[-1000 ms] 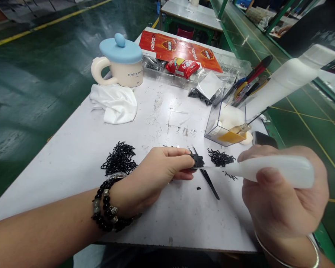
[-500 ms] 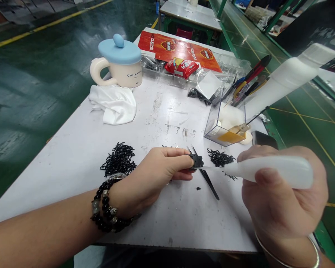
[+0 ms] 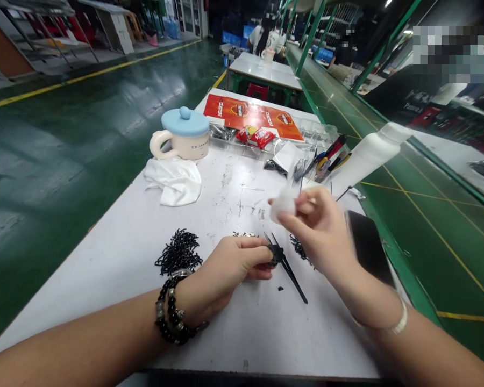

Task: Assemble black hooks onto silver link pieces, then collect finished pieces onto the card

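The left grip point(image 3: 229, 263) pinches 1 black part point(image 3: 273, 256); the right grip point(image 3: 326, 234), just beyond, holds a blurred white bottle point(image 3: 283, 206). Tweezers point(image 3: 294, 281) lie beside the left grip.

My camera looks into a factory workshop, I judge. The green floor point(image 3: 92, 145) is shiny and crossed by a painted yellow line point(image 3: 116, 66). On the counter point(image 3: 105, 279) I see a heap of small black parts point(image 3: 178, 251), tweezers point(image 3: 293, 279) and a bunch of tools point(image 3: 323, 164). Beyond it I find a second counter point(image 3: 250, 64), green metal posts point(image 3: 311, 38) and people point(image 3: 255, 38) farther back.
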The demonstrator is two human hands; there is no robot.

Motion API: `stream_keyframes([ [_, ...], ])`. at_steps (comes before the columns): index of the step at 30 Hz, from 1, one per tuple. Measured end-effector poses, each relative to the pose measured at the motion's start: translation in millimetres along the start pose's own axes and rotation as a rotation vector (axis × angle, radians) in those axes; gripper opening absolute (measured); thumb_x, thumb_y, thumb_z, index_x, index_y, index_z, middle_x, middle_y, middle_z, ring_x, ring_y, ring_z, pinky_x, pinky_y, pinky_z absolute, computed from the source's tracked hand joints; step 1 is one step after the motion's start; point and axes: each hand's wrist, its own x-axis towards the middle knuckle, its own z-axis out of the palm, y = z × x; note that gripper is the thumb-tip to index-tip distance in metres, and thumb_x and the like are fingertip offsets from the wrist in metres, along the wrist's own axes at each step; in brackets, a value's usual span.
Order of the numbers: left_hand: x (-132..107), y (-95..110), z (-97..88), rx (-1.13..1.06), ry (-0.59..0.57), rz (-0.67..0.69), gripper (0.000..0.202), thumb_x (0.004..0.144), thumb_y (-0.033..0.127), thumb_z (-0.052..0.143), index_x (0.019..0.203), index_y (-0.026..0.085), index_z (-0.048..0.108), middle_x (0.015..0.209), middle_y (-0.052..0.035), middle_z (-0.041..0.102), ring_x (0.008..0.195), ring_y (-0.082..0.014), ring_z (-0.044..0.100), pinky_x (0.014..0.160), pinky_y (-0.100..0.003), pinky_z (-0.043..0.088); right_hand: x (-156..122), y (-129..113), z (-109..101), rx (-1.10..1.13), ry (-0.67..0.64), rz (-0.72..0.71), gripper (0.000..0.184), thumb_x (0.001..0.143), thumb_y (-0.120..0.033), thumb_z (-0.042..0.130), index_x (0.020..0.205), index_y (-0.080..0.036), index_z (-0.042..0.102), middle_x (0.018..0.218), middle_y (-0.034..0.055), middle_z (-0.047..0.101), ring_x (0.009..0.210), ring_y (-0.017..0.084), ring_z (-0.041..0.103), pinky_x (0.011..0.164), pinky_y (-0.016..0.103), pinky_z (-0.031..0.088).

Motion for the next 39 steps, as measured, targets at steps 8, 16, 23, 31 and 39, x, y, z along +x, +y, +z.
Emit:
stream_keyframes([
  [8, -6.6, 0.9, 4.0, 0.037, 0.016, 0.035, 0.011, 0.071, 0.02, 0.061, 0.063, 0.016, 0.068, 0.065, 0.0, 0.057, 0.068, -0.012, 0.051, 0.066, -0.021, 0.046, 65.7, 49.9, 51.6, -0.475, -0.27, -0.194, 0.034, 0.068, -0.013, 0.059, 0.097, -0.021, 0.045, 0.068, -0.0027, 0.057, 0.062, 0.016, 0.053, 0.063, 0.032, 0.044],
  [16, -0.7, -3.6, -0.4, 0.044, 0.008, 0.015, 0.007, 0.069, 0.018, 0.064, 0.071, 0.012, 0.068, 0.069, -0.0015, 0.056, 0.067, -0.0104, 0.052, 0.069, -0.022, 0.048, 25.9, 14.2, -32.6, -0.744, 0.222, -0.49, 0.032, 0.077, -0.023, 0.059, 0.107, -0.018, 0.052, 0.108, 0.0115, 0.053, 0.102, 0.026, 0.047, 0.09, 0.044, 0.036],
  [23, 5.3, -8.0, -1.5, 0.036, 0.041, -0.023, 0.01, 0.068, 0.018, 0.066, 0.077, 0.013, 0.068, 0.07, -0.0004, 0.057, 0.068, -0.0103, 0.055, 0.068, -0.022, 0.05, 10.4, 29.2, -82.1, -1.037, 0.438, -0.323, 0.009, 0.078, -0.021, 0.058, 0.086, -0.021, 0.062, 0.072, 0.0006, 0.064, 0.073, 0.019, 0.06, 0.08, 0.04, 0.038],
  [31, 5.9, -6.2, -2.4, 0.014, 0.027, -0.04, 0.01, 0.068, 0.017, 0.065, 0.077, 0.012, 0.067, 0.07, 0.0003, 0.057, 0.067, -0.0089, 0.055, 0.067, -0.021, 0.05, -8.0, -3.5, -66.2, -0.718, 0.815, -0.692, 0.038, 0.071, -0.016, 0.069, 0.107, -0.024, 0.06, 0.099, 0.0028, 0.059, 0.079, 0.021, 0.064, 0.078, 0.043, 0.048],
  [39, 7.3, -5.0, -2.8, 0.016, -0.021, -0.064, 0.006, 0.068, 0.016, 0.064, 0.071, 0.011, 0.065, 0.071, -0.0011, 0.057, 0.069, -0.0093, 0.055, 0.065, -0.02, 0.049, -20.8, -1.7, -19.1, 0.064, 0.443, -0.323, 0.028, 0.071, -0.013, 0.071, 0.088, -0.017, 0.049, 0.06, -0.0039, 0.065, 0.057, 0.017, 0.065, 0.064, 0.033, 0.053],
])
